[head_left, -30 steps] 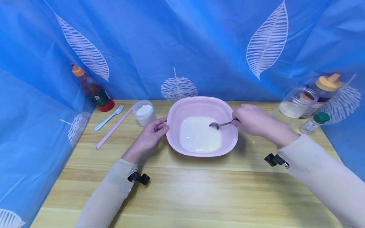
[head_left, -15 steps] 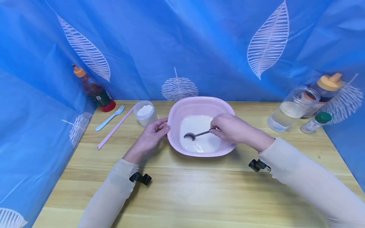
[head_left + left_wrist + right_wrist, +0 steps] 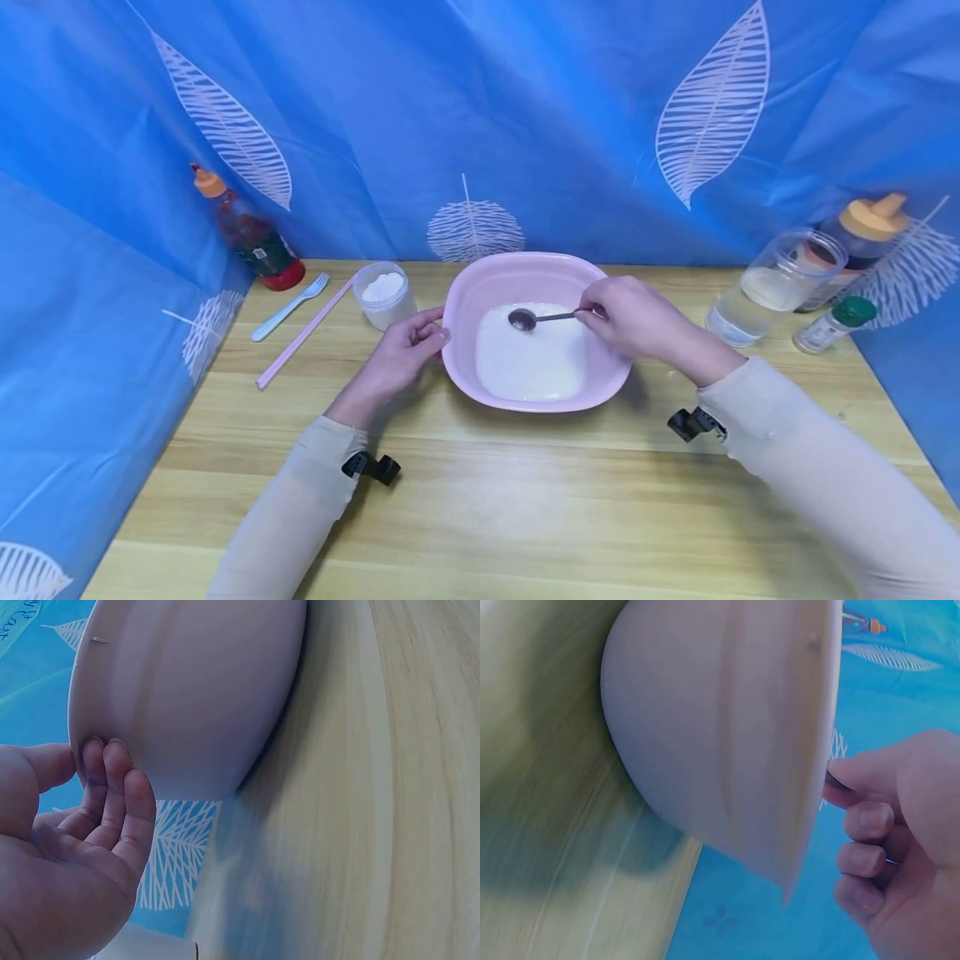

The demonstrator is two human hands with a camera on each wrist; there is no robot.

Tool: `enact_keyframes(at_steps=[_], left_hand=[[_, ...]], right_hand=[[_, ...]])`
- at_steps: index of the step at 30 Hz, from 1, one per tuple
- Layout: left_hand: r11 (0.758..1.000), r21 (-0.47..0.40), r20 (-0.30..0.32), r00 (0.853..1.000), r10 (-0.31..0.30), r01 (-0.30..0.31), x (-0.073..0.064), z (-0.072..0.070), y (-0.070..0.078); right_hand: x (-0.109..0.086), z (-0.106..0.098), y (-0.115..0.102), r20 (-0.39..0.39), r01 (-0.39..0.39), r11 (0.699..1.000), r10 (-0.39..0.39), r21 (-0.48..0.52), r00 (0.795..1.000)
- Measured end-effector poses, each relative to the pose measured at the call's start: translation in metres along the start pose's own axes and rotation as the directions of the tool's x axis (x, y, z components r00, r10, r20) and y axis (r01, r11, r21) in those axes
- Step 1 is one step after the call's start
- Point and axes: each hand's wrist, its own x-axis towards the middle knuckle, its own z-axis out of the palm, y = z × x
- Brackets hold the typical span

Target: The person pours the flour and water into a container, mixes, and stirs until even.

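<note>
A pink basin (image 3: pixel 536 406) stands mid-table, with white liquid (image 3: pixel 525 362) covering its floor. My left hand (image 3: pixel 401 354) pinches its left rim; in the left wrist view the thumb (image 3: pixel 52 766) lies at the rim and the fingertips (image 3: pixel 139 787) meet the outer wall. Over the basin's right side, my right hand (image 3: pixel 633 317) grips a dark metal spoon (image 3: pixel 551 317) by its handle. The spoon's bowl is at the liquid toward the back. In the right wrist view the basin wall (image 3: pixel 712 712) hides most of the spoon beyond the right hand (image 3: pixel 907 832).
Left of the basin are a tub of white powder (image 3: pixel 386 300), a pink straw-like stick (image 3: pixel 303 333), a light blue fork (image 3: pixel 288 308) and a red sauce bottle (image 3: pixel 255 237). At right stand a clear cup of water (image 3: pixel 757 300), a green-capped shaker (image 3: pixel 832 325) and a dark bottle (image 3: pixel 870 229).
The right hand swept the spoon leftward and nearer through the liquid, then back right and toward the far side. The left hand keeps its hold on the basin's rim.
</note>
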Motion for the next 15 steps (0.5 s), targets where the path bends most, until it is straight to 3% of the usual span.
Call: enact_keyframes(at_steps=[5,10,15], left_hand=[[1.000,-0.012,0.004,1.000,0.014,-0.014,0.000,0.000,0.000],[1.000,-0.015,0.008,1.000,0.026,-0.026,0.000,0.000,-0.001],[0.999,-0.012,0.008,0.999,0.035,-0.035,0.000,0.000,-0.001]], right_hand=[[0.002,0.000,0.006,-0.063,-0.041,0.998,0.039,-0.037,0.997],[0.005,0.007,0.009,-0.032,-0.084,0.994,0.081,-0.072,0.996],[0.006,0.014,0.006,-0.011,-0.005,0.999,0.004,-0.048,1.000]])
